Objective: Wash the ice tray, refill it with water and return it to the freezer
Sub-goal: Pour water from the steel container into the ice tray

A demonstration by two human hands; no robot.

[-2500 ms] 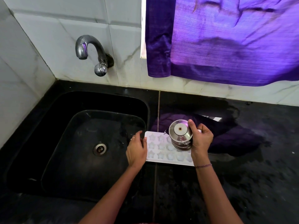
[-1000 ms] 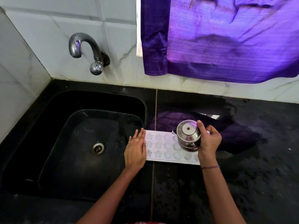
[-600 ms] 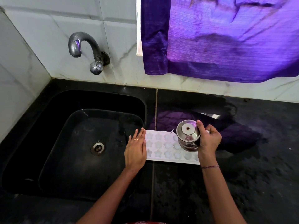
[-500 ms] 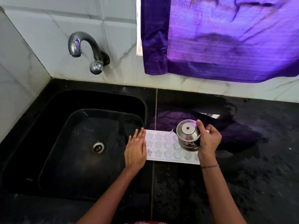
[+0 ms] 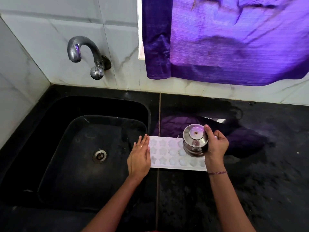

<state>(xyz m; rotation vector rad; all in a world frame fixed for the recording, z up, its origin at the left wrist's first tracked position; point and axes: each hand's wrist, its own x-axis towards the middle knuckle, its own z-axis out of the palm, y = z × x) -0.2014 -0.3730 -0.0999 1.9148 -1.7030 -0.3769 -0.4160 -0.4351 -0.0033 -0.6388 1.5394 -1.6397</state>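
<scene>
Ice tray [image 5: 168, 158] against straight left fingers [image 5: 144, 142]

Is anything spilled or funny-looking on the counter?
Yes. The black counter has a shiny dark patch behind the ice tray, near the wall, that looks like spilled water. Otherwise the tray lies flat, with the left hand at its end and the right hand holding a steel pot over it.

I stand at a home kitchen counter: a black sink [image 5: 55, 118] set into the dark stone worktop [image 5: 250, 190], a chrome wall tap [image 5: 87, 42] on white marbled tiles [image 5: 50, 30], a purple curtain [image 5: 234, 39], a star-moulded ice tray [image 5: 164, 152].
</scene>
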